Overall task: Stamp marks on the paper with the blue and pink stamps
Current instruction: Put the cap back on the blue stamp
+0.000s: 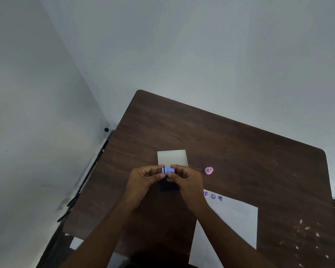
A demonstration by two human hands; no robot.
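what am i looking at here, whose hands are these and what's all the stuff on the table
One camera worn on a person's head looks down at a brown table. There is no machine, only two bare hands. The left hand and right hand together hold a small blue stamp above the table. Beyond them lies a pale square lid or tray; under them is something dark. A pink stamp stands to the right. Nearer lies white paper with three purple marks along its far edge.
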